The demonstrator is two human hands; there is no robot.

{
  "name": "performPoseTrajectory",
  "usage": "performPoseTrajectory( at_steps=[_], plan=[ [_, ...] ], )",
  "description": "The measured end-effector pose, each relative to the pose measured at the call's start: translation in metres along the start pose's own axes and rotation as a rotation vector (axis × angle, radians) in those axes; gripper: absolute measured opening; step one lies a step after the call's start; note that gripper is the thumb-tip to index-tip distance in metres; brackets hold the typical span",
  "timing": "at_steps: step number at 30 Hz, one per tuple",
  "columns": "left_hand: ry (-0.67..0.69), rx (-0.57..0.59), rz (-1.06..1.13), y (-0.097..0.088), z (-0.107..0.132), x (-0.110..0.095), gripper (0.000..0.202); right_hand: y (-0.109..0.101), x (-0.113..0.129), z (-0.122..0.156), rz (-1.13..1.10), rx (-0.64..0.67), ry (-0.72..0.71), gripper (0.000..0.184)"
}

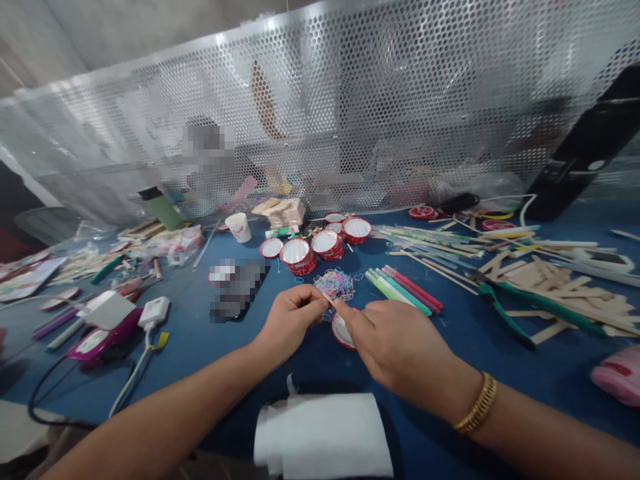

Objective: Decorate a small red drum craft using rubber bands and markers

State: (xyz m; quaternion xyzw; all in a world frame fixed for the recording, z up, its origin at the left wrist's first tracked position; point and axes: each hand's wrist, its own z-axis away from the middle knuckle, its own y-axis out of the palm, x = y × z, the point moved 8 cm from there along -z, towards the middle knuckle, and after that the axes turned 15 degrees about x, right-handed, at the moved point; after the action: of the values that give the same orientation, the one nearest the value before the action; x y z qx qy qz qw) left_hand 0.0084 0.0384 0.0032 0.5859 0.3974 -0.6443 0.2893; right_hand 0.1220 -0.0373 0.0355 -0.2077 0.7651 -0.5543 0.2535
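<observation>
My left hand (293,319) and my right hand (400,343) meet fingertip to fingertip above the blue table. Both are closed in a pinch, around a tiny pale piece whose kind I cannot make out. Just behind the fingertips lies a heap of small coloured rubber bands (336,285). Partly covered by my right hand is a red-rimmed round lid with a white inside (343,330). Farther back stand several red round tins with whitish tops, among them one tin (299,256) and another (327,245).
Coloured markers (407,290) lie right of the bands. Green-handled pliers (510,317) rest by wooden sticks (565,287). A phone (243,293), paper cup (239,227) and glue gun (103,340) are leftward. A white roll (330,437) lies in front; a perforated metal screen (310,113) rises behind.
</observation>
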Motion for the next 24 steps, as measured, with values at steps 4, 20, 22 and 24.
performPoseTrajectory(
  at_steps=[4, 20, 22, 24],
  plan=[
    [0.027, -0.025, -0.003, -0.002, 0.000, -0.001, 0.012, 0.005, -0.012, 0.000, -0.244, -0.012, 0.070, 0.037],
    [0.169, 0.328, 0.107, 0.013, 0.003, -0.016, 0.021, 0.022, -0.049, -0.004, -1.075, -0.046, 0.164, 0.034],
    [0.073, 0.514, 0.121, 0.025, 0.008, -0.017, 0.029, 0.021, -0.050, -0.004, -1.055, -0.063, 0.161, 0.033],
    [-0.040, 0.728, 0.108, 0.036, 0.017, -0.021, 0.040, 0.021, -0.051, -0.004, -1.040, -0.071, 0.169, 0.033]
  ],
)
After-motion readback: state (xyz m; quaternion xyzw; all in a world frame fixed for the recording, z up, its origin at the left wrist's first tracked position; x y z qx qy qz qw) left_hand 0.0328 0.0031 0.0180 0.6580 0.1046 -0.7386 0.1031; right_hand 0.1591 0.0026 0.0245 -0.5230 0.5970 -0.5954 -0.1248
